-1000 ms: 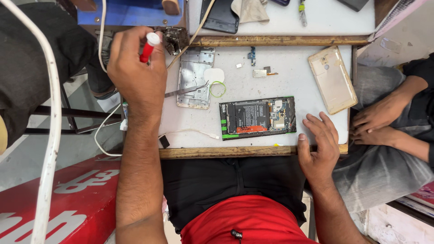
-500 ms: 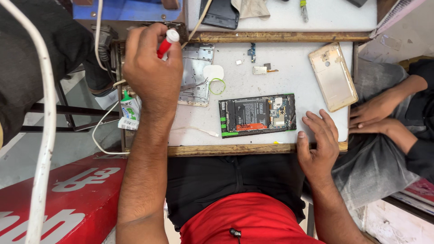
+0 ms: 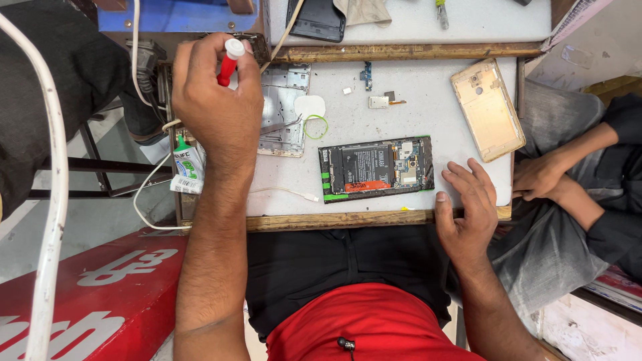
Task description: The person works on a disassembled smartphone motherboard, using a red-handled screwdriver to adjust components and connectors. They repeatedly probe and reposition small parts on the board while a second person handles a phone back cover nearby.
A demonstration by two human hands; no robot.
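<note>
Left hand (image 3: pixel 215 100): upper left of the frame, fingers clamped on a red screwdriver (image 3: pixel 229 61) with a white cap.
Right hand (image 3: pixel 468 207): lower right, fingers spread flat on the white table (image 3: pixel 414 113).
Opened phone (image 3: pixel 376 168): centre, just left of the right hand.
Gold back cover (image 3: pixel 487 108): upper right.

A single head-worn camera looks steeply down from just above the seated person, close over the white worktable (image 3: pixel 414 120), which fills the upper middle of the frame; the person's lap sits at the bottom centre, and the floor shows at left.
</note>
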